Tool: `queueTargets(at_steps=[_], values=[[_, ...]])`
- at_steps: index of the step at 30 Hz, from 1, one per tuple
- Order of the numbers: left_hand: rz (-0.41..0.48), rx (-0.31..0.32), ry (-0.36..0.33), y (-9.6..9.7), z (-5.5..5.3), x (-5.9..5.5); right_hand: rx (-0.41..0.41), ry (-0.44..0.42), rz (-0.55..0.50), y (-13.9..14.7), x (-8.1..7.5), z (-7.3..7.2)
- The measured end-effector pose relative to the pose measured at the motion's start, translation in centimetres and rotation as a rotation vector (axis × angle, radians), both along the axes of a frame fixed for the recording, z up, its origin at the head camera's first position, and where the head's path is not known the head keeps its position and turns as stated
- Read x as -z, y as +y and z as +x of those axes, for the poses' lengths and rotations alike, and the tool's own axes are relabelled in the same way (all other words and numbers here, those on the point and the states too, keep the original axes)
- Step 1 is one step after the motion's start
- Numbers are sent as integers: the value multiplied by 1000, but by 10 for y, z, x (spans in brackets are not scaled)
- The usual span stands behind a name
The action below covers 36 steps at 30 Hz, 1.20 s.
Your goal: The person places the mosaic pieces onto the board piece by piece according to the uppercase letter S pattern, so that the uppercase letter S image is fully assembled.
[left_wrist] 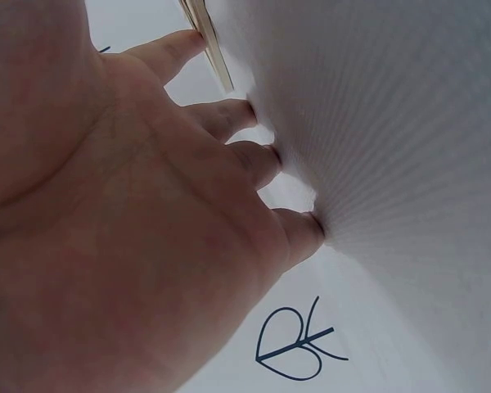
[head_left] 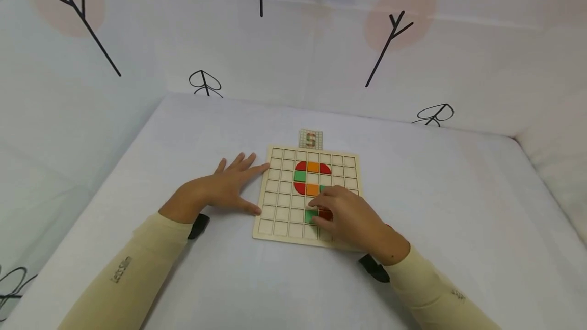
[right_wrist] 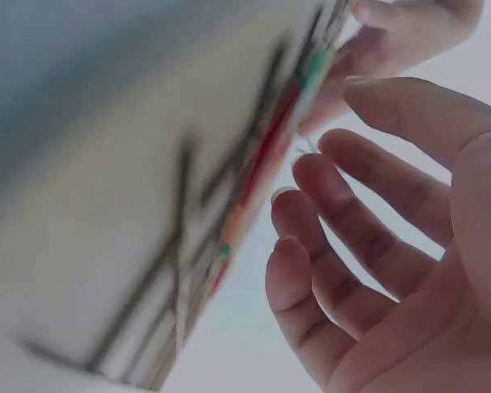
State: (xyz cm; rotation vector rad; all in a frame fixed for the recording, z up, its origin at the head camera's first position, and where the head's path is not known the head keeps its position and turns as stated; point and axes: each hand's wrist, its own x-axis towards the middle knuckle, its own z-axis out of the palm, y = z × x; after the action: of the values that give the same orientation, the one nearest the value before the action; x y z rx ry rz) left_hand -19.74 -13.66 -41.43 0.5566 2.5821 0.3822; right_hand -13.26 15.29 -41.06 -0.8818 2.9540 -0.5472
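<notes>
A square wooden grid board [head_left: 276,214] lies flat on the table, with red, orange and green tiles in several of its cells. My left hand [head_left: 229,185] is spread at the board's left side, its thumb and a finger touching that edge. Over the lower right of the board hovers my right hand [head_left: 350,215], partly covering the tiles there. Its fingers [right_wrist: 368,237] are loosely bent and hold nothing in the right wrist view. Near its thumb sit a green tile [head_left: 311,216] and a dark red tile [head_left: 326,214].
A small pattern card [head_left: 311,139] with a coloured S-like figure lies against the board's far edge. The white-covered table [head_left: 220,279] meets white cloth walls [head_left: 293,50] printed with black line drawings at the back and sides.
</notes>
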Motion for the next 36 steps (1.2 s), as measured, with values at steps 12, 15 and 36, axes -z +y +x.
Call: queueTargets(at_steps=[12,15,36], values=[[3,-13,10,1,-2,-1,89,144,-179,34,-44,-11],[5,-19,9,1,-1,-2,105,198,-212,40,-51,-12],[-1,-11,2,2,1,-2,69,227,-228,93,-50,8]])
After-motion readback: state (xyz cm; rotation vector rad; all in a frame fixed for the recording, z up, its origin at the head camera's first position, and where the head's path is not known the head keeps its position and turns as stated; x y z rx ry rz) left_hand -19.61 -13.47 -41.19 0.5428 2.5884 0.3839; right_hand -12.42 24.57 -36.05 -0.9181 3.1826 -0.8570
